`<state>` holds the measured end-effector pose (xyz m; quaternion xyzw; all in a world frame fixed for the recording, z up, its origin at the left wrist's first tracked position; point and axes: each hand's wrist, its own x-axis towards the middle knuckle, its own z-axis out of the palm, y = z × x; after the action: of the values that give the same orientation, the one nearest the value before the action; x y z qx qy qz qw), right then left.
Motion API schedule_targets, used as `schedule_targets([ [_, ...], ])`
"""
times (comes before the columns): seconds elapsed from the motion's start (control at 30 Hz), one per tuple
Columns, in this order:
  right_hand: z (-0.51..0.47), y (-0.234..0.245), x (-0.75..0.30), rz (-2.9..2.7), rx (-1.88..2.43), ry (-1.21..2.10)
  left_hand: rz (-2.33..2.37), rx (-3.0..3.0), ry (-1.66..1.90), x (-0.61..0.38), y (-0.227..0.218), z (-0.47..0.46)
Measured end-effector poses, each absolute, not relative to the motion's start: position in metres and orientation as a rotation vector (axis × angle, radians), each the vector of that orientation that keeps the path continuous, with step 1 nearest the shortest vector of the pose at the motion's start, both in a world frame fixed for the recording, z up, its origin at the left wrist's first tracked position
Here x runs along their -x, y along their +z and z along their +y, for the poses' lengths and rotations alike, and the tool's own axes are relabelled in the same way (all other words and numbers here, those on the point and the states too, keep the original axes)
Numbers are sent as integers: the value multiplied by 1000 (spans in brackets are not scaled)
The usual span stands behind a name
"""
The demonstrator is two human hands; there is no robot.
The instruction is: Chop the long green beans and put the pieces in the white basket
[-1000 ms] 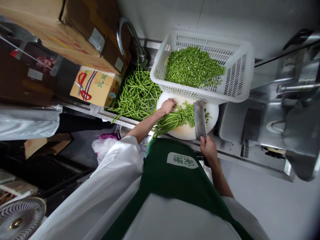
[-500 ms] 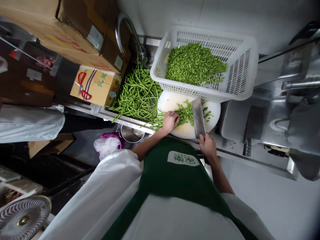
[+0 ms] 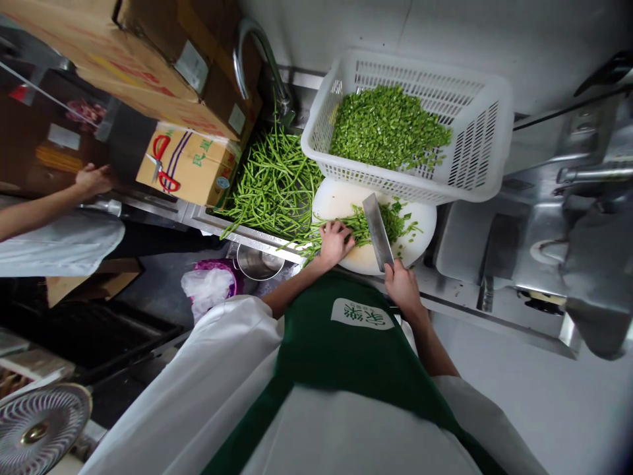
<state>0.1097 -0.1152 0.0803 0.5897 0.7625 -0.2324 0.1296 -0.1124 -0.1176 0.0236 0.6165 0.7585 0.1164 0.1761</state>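
Observation:
My right hand [image 3: 402,285] is wrapped round the handle of a cleaver [image 3: 378,231], its blade across a bunch of long green beans [image 3: 360,223] on the white cutting board [image 3: 420,246]. With curled fingers, my left hand [image 3: 336,243] presses down on the bunch just left of the blade. Cut green pieces [image 3: 394,224] lie to the right of the cleaver. Whole beans [image 3: 277,185] are heaped in the sink at left. Behind the board, a white plastic basket [image 3: 477,187] holds a pile of chopped green pieces [image 3: 388,128].
Cardboard boxes [image 3: 163,72] stand beside the faucet [image 3: 267,59]. Red-handled scissors [image 3: 157,163] lie on a smaller box [image 3: 198,165]. A co-worker's hand [image 3: 93,180] shows at far left. A metal pot [image 3: 260,262] is below the counter edge, and metal basins [image 3: 467,241] stand right.
The cleaver in my right hand has shifted left along the bunch, closer to my left hand. More cut pieces lie right of the blade. A co-worker's hand has come into view at far left.

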Motion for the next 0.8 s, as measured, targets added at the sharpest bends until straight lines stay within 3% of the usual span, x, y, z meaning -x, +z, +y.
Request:
schedule_targets([
  [0.37,-114,86,-105,2206,-1670,-654,2223,-1799,246,118,40,-118],
  [0.57,-115,96,-89,2174,-1622,-626,2155,-1801,-136,113,22,-111],
  [0.8,-113,102,-75,2120,-1534,-662,2117,-1822,-105,117,12,-113],
])
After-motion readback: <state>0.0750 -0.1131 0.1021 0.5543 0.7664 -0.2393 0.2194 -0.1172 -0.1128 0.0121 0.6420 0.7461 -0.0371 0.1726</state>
